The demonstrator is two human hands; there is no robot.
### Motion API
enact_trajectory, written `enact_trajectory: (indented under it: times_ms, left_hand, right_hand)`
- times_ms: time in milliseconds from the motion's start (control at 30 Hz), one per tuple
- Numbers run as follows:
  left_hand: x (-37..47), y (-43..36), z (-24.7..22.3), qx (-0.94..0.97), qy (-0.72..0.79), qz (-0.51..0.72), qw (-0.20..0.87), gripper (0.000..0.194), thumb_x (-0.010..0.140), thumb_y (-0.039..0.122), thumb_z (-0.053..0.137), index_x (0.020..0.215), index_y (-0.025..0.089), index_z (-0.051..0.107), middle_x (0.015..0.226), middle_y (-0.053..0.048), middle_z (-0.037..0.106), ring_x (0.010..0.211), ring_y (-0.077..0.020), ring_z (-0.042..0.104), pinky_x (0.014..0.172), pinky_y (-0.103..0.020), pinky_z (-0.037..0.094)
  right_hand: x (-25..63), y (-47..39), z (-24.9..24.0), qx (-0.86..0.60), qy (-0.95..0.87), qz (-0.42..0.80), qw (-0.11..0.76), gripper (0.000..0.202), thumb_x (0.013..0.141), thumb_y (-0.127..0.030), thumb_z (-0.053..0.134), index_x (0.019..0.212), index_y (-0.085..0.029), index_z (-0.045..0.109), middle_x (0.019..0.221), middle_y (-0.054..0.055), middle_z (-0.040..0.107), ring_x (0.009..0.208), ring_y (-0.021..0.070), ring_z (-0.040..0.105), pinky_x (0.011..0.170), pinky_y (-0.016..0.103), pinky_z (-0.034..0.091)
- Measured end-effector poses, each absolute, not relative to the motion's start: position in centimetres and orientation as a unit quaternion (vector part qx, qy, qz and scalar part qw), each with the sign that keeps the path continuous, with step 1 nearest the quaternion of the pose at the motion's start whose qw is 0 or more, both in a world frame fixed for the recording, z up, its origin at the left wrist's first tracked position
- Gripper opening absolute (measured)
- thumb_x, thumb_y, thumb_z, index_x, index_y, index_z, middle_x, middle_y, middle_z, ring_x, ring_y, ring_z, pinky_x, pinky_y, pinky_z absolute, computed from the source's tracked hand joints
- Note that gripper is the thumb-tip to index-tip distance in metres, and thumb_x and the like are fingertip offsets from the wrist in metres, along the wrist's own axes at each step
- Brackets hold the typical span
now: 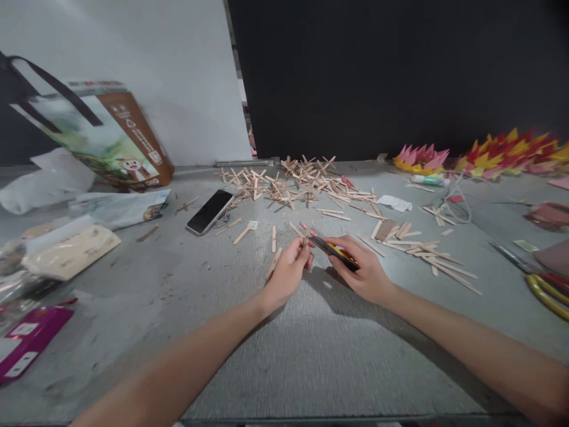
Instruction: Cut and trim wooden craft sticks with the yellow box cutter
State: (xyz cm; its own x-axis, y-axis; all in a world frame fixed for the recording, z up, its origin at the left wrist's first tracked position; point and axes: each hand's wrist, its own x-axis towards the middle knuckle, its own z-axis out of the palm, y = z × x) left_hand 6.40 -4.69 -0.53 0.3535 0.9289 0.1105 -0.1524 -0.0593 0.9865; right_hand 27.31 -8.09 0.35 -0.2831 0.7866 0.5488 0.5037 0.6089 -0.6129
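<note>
Small wooden piece point(306, 242), partly hidden, at blade end of cutter point(338, 255), above table point(200, 362). Left fingers point(304, 257) pinched on small wooden piece; right fingers point(349, 241) clamped around cutter. Beyond fingers, crossed sticks point(287, 188) in loose heap. Phone point(210, 212) lies left of fingers, farther back; printed bag point(116, 139) stands farther left. Right of fingers, loose sticks point(424, 249); farther right, yellow-handled scissors point(543, 292). Paper flowers point(422, 160) back right.
</note>
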Motion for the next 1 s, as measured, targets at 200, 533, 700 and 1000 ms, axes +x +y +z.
enact_trajectory:
  times_ms: [200,533,700,1000]
  left_hand:
    - [6.4,-4.75,-0.59,0.572,0.297,0.452,0.617,0.038,0.104,0.056,0.062,0.116,0.021,0.054,0.085,-0.001,0.066,0.069,-0.0153,0.064,0.07,-0.031,0.052]
    - [6.17,-5.1,-0.72,0.581,0.317,0.461,0.591,0.033,0.098,0.042,0.074,0.111,0.021,0.053,0.111,-0.006,0.065,0.081,-0.0147,0.074,0.083,-0.033,0.062]
    - [6.13,-5.54,-0.53,0.565,0.326,0.452,0.609,0.058,0.096,0.04,0.076,0.145,0.029,0.048,0.114,-0.004,0.058,0.076,-0.0149,0.074,0.08,-0.039,0.068]
    - [5.84,-4.98,-0.63,0.635,0.366,0.395,0.554,0.055,0.096,0.024,0.07,0.148,0.028,0.053,0.103,-0.002,0.06,0.088,-0.0194,0.076,0.089,-0.043,0.066]
  right_hand:
    - [27.34,-8.04,0.29,-0.407,-0.785,0.16,0.438,0.038,0.109,-0.028,0.058,0.147,-0.033,0.062,0.124,0.01,0.073,0.107,0.0268,0.072,0.09,0.042,0.059]
    - [27.26,-7.99,0.29,-0.408,-0.78,0.169,0.443,0.037,0.11,-0.027,0.058,0.146,-0.032,0.062,0.126,0.011,0.071,0.109,0.0267,0.071,0.091,0.042,0.058]
    - [27.31,-7.98,0.36,-0.411,-0.778,0.168,0.444,0.038,0.109,-0.026,0.058,0.147,-0.031,0.062,0.124,0.01,0.071,0.107,0.0255,0.071,0.092,0.041,0.057]
    - [27.36,-8.02,0.69,-0.434,-0.768,0.165,0.442,0.036,0.109,-0.029,0.058,0.144,-0.029,0.063,0.127,0.011,0.073,0.112,0.0264,0.072,0.094,0.041,0.058]
